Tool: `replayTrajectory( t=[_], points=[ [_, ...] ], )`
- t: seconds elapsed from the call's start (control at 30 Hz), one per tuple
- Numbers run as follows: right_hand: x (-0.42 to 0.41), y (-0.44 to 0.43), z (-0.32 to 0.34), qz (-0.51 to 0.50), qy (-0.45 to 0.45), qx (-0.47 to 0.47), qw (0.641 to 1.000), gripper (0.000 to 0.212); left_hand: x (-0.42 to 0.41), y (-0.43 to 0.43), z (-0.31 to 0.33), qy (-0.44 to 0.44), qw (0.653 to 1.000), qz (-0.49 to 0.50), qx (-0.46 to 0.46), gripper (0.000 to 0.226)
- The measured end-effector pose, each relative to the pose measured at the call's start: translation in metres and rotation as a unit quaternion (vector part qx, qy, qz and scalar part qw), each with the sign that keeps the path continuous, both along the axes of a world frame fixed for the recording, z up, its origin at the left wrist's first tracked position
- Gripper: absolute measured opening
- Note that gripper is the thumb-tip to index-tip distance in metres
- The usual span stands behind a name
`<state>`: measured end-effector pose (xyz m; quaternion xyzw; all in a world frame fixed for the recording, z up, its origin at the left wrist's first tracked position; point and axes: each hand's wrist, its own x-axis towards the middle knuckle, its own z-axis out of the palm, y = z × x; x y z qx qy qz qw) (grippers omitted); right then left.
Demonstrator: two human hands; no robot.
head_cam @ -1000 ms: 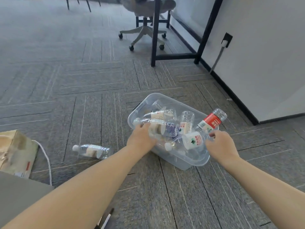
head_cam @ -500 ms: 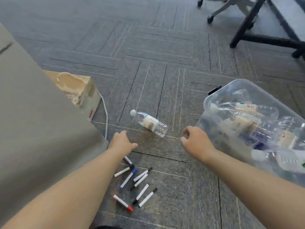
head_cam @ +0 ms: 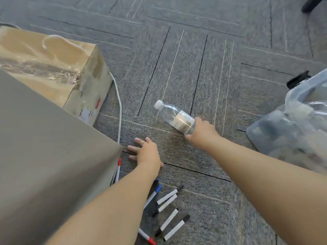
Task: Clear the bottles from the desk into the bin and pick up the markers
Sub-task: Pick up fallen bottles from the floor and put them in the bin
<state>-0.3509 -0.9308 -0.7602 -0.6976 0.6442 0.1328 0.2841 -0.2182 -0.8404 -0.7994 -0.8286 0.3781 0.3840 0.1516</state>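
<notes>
Change: half a second ago the right hand (head_cam: 201, 131) was beside the bin (head_cam: 265, 133) and held nothing; now it is on the bottle (head_cam: 174, 115).
Right hand: fingers and thumb curl round the base end of the bottle.
Left hand: fingers spread on the carpet (head_cam: 194, 68), holding nothing, just beside the desk (head_cam: 44, 156) corner.
Bottle: on its side, cap pointing away from the right hand, ahead of the left hand.
Markers (head_cam: 169, 218): scattered on the carpet beside the left forearm, nearer the person than both hands, untouched.
</notes>
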Motion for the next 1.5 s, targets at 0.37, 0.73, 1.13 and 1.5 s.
replayTrajectory(
  t=[0.37,0.73,1.13,1.5],
  points=[
    [-0.06,-0.012,0.058,-0.038,-0.123,-0.17,0.977,0.037,0.002,0.0,-0.011,-0.023,0.998,-0.048,0.03,0.107],
    [-0.203,0.003,0.245,-0.065,-0.088,-0.364,0.925,0.054,-0.037,0.007,0.052,-0.059,0.996,-0.07,-0.014,0.048],
    [-0.306,-0.051,0.249,-0.092,0.147,-0.212,0.962,0.05,-0.145,-0.008,0.13,0.036,0.967,-0.202,-0.151,0.06],
    [-0.209,0.029,0.246,0.024,-0.111,-0.278,0.954,0.035,-0.123,0.027,0.197,0.047,0.978,-0.155,-0.135,0.034]
  ],
)
